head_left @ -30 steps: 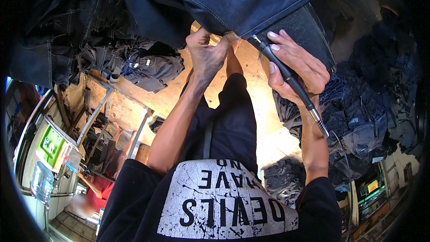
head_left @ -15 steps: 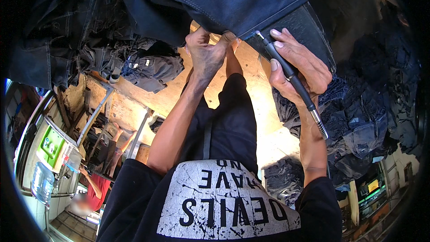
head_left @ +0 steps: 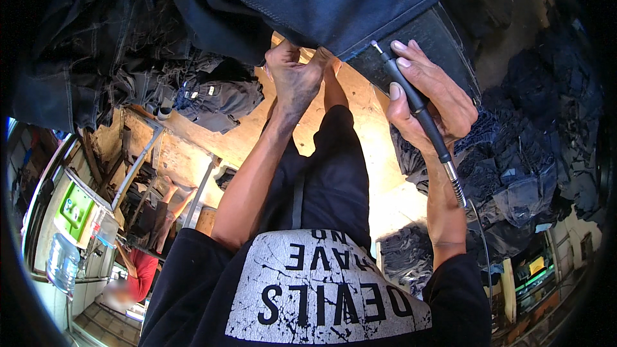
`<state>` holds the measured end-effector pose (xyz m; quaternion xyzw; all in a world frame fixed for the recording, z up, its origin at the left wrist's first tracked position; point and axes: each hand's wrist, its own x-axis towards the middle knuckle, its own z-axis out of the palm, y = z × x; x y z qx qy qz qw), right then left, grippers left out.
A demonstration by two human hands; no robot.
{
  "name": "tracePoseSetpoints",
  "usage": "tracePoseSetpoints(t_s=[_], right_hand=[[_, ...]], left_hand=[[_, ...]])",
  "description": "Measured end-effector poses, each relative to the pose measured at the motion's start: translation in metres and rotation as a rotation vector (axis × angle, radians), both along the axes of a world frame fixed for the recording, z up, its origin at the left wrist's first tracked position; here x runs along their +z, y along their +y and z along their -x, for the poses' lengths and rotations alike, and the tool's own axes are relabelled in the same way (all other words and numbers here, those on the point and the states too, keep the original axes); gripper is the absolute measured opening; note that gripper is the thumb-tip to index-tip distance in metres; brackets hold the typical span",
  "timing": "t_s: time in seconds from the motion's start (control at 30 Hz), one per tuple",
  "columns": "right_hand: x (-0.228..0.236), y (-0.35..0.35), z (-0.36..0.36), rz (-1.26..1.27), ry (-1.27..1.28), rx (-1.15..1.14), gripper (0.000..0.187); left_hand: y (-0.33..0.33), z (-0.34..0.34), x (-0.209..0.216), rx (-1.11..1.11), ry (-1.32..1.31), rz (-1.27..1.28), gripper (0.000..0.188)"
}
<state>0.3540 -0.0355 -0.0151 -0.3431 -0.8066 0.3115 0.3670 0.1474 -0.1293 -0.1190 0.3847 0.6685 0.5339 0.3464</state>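
- As I observe remotely, the right hand (head_left: 440, 99) grips the black pen-shaped tool (head_left: 421, 112) beside the dark garment (head_left: 340, 6).
- Long axis: diagonal; tip points upper left.
- Left hand (head_left: 295, 74): fingers curled near the garment; grip, I cannot tell.

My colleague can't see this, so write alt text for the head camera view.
A person's right hand holds a black pen-shaped tool over a flat black panel extending from a dark garment; the left hand is at the garment's edge. Dark clothing lies piled around.

Slim black pen-shaped tool (head_left: 418, 104), tilted, tip near dark-blue denim garment (head_left: 334, 6)
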Motion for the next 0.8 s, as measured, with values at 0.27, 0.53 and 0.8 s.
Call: tracePoseSetpoints(t_s=[0.27, 0.53, 0.8], right_hand=[[-0.001, 0.001, -0.003, -0.012, -0.018, -0.014, 0.034], [-0.003, 0.000, -0.003, -0.002, 0.010, -0.052, 0.034], [-0.004, 0.001, -0.006, 0.008, 0.002, -0.065, 0.035]], left_hand=[[0.000, -0.006, -0.006, 0.042, -0.066, 0.023, 0.019], [0.005, -0.011, -0.012, 0.141, -0.245, -0.020, 0.024], [0.009, -0.013, -0.004, 0.079, -0.119, -0.035, 0.041]])
